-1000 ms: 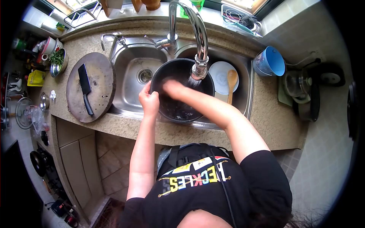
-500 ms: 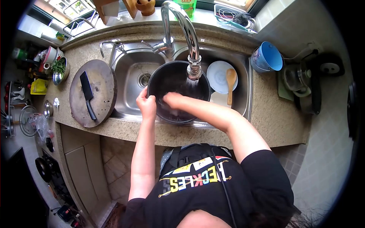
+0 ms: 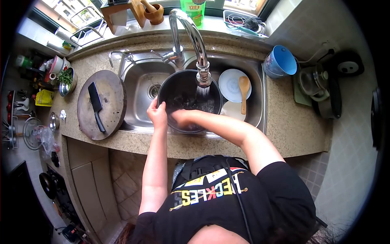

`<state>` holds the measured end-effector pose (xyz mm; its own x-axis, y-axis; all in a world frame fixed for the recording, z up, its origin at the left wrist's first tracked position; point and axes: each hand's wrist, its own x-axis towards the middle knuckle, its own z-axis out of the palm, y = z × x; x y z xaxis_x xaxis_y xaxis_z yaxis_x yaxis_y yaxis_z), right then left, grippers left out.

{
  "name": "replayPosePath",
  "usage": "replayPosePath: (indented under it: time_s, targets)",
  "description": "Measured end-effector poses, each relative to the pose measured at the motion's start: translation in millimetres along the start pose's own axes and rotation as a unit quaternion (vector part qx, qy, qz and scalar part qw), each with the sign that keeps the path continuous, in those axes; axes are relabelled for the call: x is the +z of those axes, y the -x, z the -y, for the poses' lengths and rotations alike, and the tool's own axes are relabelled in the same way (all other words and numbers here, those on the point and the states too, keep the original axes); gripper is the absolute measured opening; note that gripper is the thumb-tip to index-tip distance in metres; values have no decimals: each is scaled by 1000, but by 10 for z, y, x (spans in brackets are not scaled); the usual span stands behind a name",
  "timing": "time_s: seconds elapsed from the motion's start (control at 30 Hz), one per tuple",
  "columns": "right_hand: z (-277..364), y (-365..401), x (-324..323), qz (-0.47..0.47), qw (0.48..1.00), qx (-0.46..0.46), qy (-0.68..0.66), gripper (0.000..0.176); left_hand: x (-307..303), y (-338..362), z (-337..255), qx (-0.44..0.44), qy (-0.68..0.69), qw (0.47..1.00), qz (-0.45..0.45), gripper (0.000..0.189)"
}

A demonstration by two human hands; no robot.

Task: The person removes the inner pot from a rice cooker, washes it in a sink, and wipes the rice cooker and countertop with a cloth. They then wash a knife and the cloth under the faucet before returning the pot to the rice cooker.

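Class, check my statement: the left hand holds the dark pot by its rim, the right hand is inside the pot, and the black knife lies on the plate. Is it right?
Not quite: the head view shows the black knife on the round cutting board. The left hand does hold the dark pot by its rim, and the right hand is inside it.

Bright daylight enters through the dark-framed glass windows (image 3: pixel 243 5) along the top, washing out the view beyond them. Sharp glints run down the curved chrome faucet (image 3: pixel 191 25) and softer sheen lies on the stainless-steel double sink (image 3: pixel 136 75). The interior of the round black pot (image 3: pixel 183 86) is dark, and the right hand (image 3: pixel 182 118) inside it is motion-blurred. Shade dims the brown tiled floor (image 3: pixel 129 175) below the speckled beige stone counter (image 3: pixel 286 122). Fisheye distortion bends the counter's edges, and the corners fall to black.
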<state>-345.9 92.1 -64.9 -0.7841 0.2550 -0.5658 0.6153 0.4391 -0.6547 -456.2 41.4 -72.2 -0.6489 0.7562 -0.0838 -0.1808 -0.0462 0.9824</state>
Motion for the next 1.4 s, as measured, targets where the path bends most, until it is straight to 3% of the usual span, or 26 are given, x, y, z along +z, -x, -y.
replayPosePath:
  time_s: [0.03,0.07,0.1,0.13,0.17,0.2,0.23,0.3,0.33,0.37,0.43,0.47,0.53,0.63,0.7,0.77,0.8,0.87,0.93,1.0,1.1,1.13,1.2,1.23,1.33,1.4]
  targets:
    - [-73,-234,8,-52,997,-34,-46,34,-38,-26,71,1,-11,1000,2,28]
    - [-125,-372,-5,-185,964,-103,-160,34,-62,-34,100,0,-23,1000,6,22]
    - [-222,-628,-59,-276,934,-80,-212,38,-57,-29,76,15,-41,999,18,20]
    - [-27,-423,-286,-349,876,27,-333,38,-45,-24,37,35,-62,997,27,20]
    - [-96,-451,-384,-433,776,21,-458,32,-42,-20,18,54,-83,994,36,20]
    - [-127,-505,-444,-590,656,19,-471,25,-51,-24,-5,58,-89,993,42,25]
    - [-35,-289,-544,-597,574,-34,-560,20,-52,-16,-21,59,-89,993,41,25]
    - [160,-10,-542,-633,562,-121,-519,7,-56,-6,-68,71,-101,992,36,28]
    - [76,-224,-441,-708,538,-57,-455,14,-62,-15,-80,72,-103,991,37,28]
    - [177,-140,-432,-682,560,-76,-464,29,-64,-16,-78,67,-104,992,34,29]
    - [139,-402,-323,-730,624,-20,-279,40,-77,-25,-51,63,-105,992,34,30]
    - [115,-406,-255,-626,705,-63,-327,43,-92,-40,-16,63,-120,990,29,32]
    - [118,-398,-100,-484,795,-121,-344,34,-111,-83,59,49,-108,993,18,37]
    - [72,-188,75,-216,858,-201,-420,38,-158,-106,104,0,-96,995,24,33]
    - [59,253,-14,-30,935,-41,-351,39,-70,-55,36,57,-77,995,28,21]
    - [-30,583,-104,40,985,-36,-164,32,-25,-19,-72,38,-48,998,30,30]
    - [-190,691,-68,-12,997,-72,-36,32,-36,-30,-66,37,-47,998,31,30]
    - [-244,885,-227,0,979,71,190,29,-122,-78,-58,-74,-93,991,57,38]
    - [-533,935,-306,-124,874,61,466,18,-147,-139,-90,-100,-180,974,94,40]
    - [-704,860,-507,-322,794,28,516,10,-127,-147,-175,-124,-266,947,130,42]
    - [-760,898,-664,-483,805,34,343,17,-119,-171,-243,-116,-369,906,171,52]
    - [-786,953,-639,-484,804,33,343,17,-112,-185,-257,-114,-375,898,200,56]
    - [-845,1112,-547,-498,849,78,159,35,-67,-174,-268,-112,-380,889,230,61]
    - [-941,1154,-491,-499,848,79,159,35,70,-74,-497,-142,-351,895,235,63]
    - [-1207,1255,-335,-472,845,160,-196,42,176,-19,-606,-184,-310,903,233,65]
    - [-1230,1311,-290,-449,841,166,-250,40,211,0,-601,-196,-298,906,229,66]
